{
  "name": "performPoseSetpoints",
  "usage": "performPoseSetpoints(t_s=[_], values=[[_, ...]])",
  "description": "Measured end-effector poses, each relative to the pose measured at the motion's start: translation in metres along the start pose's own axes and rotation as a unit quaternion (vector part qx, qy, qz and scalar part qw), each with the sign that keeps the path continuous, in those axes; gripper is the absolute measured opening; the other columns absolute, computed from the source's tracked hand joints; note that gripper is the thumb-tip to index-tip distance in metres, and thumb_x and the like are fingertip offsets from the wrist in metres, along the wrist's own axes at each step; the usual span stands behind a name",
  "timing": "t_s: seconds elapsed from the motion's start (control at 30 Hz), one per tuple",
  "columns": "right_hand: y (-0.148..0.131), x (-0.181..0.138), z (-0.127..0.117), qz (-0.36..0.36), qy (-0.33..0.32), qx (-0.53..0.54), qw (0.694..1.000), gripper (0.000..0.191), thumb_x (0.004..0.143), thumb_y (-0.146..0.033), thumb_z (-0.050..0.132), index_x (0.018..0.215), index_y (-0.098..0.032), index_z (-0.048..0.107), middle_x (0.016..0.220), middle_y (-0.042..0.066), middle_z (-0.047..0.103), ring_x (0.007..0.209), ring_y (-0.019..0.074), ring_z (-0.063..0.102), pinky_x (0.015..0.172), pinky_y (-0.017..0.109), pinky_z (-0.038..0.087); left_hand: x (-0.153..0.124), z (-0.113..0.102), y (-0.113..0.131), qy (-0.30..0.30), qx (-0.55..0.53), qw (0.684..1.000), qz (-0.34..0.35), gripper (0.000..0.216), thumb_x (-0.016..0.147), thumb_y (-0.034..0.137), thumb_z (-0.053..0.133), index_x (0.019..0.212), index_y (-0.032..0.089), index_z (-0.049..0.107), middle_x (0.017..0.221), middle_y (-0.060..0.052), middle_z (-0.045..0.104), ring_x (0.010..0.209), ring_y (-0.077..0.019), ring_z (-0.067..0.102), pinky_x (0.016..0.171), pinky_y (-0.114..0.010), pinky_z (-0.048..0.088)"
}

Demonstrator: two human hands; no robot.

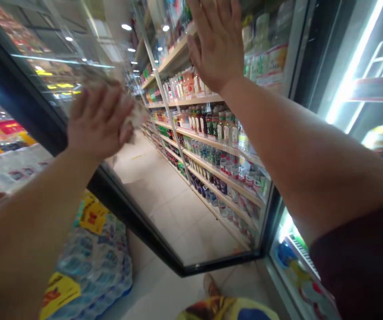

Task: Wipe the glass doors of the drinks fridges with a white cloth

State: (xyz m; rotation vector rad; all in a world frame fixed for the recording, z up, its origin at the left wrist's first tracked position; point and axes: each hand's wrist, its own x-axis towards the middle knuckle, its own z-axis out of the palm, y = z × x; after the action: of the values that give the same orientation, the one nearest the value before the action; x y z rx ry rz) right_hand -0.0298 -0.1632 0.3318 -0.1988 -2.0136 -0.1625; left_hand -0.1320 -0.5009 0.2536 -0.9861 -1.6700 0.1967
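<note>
An open glass fridge door point(165, 178) swings out in front of me, black-framed, with shop shelves showing through and reflected in it. My left hand point(98, 120) presses a crumpled pale cloth point(134, 116) against the glass, fingers closed on it and blurred. My right hand point(216, 42) lies flat and open on the upper part of the glass, fingers stretched upward. My right sleeve point(365, 266) is dark red.
The lit fridge interior point(298, 258) with bottles stands at the right. Shelves of bottled drinks point(218, 146) line the aisle beyond. Wrapped packs of water bottles point(91, 258) with yellow labels are stacked on the floor at lower left. My shoe point(211, 284) stands on pale tiles.
</note>
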Motion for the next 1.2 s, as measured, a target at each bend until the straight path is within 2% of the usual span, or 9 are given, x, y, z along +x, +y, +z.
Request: performPoseSetpoints(t_s=[0.13, 0.37, 0.5, 0.6, 0.73, 0.83, 0.97, 1.07, 1.2], values=[[0.000, 0.000, -0.003, -0.002, -0.013, -0.004, 1.000, 0.067, 0.108, -0.025, 0.032, 0.169, -0.028, 0.006, 0.174, -0.004, 0.008, 0.162, 0.0211, 0.008, 0.134, 0.049, 0.000, 0.020, 0.008, 0.003, 0.135, 0.065, 0.978, -0.147, 0.076, 0.103, 0.057, 0.023, 0.169, 0.022, 0.011, 0.173, 0.008, -0.009, 0.162, -0.0228, -0.003, 0.133, -0.041, -0.001], [-0.007, -0.004, -0.004, 0.021, -0.008, -0.023, 0.999, 0.070, 0.106, -0.020, 0.033, 0.169, -0.029, 0.004, 0.174, -0.007, 0.004, 0.163, 0.0217, 0.002, 0.134, 0.047, 0.001, 0.033, 0.001, 0.027, -0.049, -0.060, 0.991, 0.113, 0.061, 0.100, 0.057, 0.047, 0.159, 0.041, 0.042, 0.166, 0.005, 0.035, 0.158, -0.0266, 0.025, 0.133, -0.053, 0.013], [-0.007, -0.004, -0.004, 0.020, -0.007, -0.014, 1.000, 0.069, 0.106, -0.020, 0.032, 0.169, -0.029, 0.005, 0.175, -0.006, 0.005, 0.164, 0.0220, 0.003, 0.134, 0.047, 0.000, 0.057, -0.012, -0.003, 0.035, -0.027, 0.995, -0.089, 0.078, 0.100, 0.067, 0.028, 0.164, 0.023, 0.034, 0.172, 0.003, 0.015, 0.161, -0.0269, 0.010, 0.132, -0.048, 0.004], [-0.006, -0.004, -0.005, 0.023, -0.004, -0.002, 1.000, 0.070, 0.105, -0.019, 0.032, 0.169, -0.029, 0.006, 0.175, -0.007, 0.004, 0.164, 0.0221, 0.002, 0.135, 0.048, 0.000, 0.057, -0.004, 0.014, 0.122, 0.007, 0.974, -0.191, 0.077, 0.104, 0.059, 0.022, 0.168, 0.017, 0.022, 0.173, 0.000, 0.005, 0.162, -0.0273, 0.006, 0.132, -0.046, 0.003], [-0.006, -0.007, -0.007, 0.012, 0.009, 0.016, 1.000, 0.072, 0.102, -0.015, 0.034, 0.169, -0.025, 0.010, 0.175, -0.005, 0.006, 0.164, 0.0249, 0.003, 0.134, 0.050, 0.002, 0.049, 0.005, 0.043, 0.015, -0.028, 0.999, 0.033, 0.067, 0.105, 0.053, 0.036, 0.166, 0.028, 0.028, 0.173, 0.000, 0.013, 0.162, -0.0270, 0.006, 0.132, -0.054, 0.003], [-0.008, -0.008, -0.009, 0.013, 0.007, 0.006, 1.000, 0.073, 0.102, -0.013, 0.036, 0.169, -0.023, 0.010, 0.175, -0.002, 0.006, 0.164, 0.0258, 0.002, 0.134, 0.050, 0.002, 0.059, -0.005, 0.022, -0.058, -0.030, 0.988, 0.143, 0.061, 0.105, 0.054, 0.038, 0.164, 0.037, 0.032, 0.171, 0.005, 0.024, 0.161, -0.0237, 0.015, 0.133, -0.051, 0.006], [-0.007, -0.006, -0.010, 0.025, -0.008, -0.005, 1.000, 0.071, 0.105, -0.019, 0.034, 0.169, -0.025, 0.006, 0.175, -0.001, 0.003, 0.164, 0.0247, 0.002, 0.134, 0.048, 0.003, 0.074, -0.006, -0.015, 0.089, 0.052, 0.994, -0.039, 0.068, 0.106, 0.053, 0.026, 0.168, 0.025, 0.021, 0.174, 0.010, 0.003, 0.161, -0.0201, 0.004, 0.133, -0.034, -0.007], [-0.007, -0.005, -0.012, 0.028, -0.020, 0.003, 0.999, 0.069, 0.106, -0.023, 0.033, 0.169, -0.028, 0.007, 0.175, -0.004, 0.003, 0.164, 0.0234, 0.002, 0.134, 0.047, 0.002, 0.068, 0.008, 0.001, 0.167, 0.085, 0.969, -0.160, 0.068, 0.107, 0.050, 0.020, 0.169, 0.023, 0.018, 0.171, 0.015, -0.005, 0.161, -0.0160, 0.002, 0.131, -0.028, -0.009], [-0.006, -0.006, -0.012, 0.035, -0.010, 0.031, 0.999, 0.070, 0.104, -0.020, 0.034, 0.169, -0.028, 0.010, 0.175, -0.005, 0.004, 0.164, 0.0228, 0.002, 0.135, 0.048, 0.002, 0.053, 0.005, 0.035, 0.048, 0.040, 0.997, -0.042, 0.071, 0.105, 0.052, 0.032, 0.169, 0.027, 0.015, 0.171, 0.012, -0.007, 0.161, -0.0167, -0.008, 0.133, -0.039, -0.009]])
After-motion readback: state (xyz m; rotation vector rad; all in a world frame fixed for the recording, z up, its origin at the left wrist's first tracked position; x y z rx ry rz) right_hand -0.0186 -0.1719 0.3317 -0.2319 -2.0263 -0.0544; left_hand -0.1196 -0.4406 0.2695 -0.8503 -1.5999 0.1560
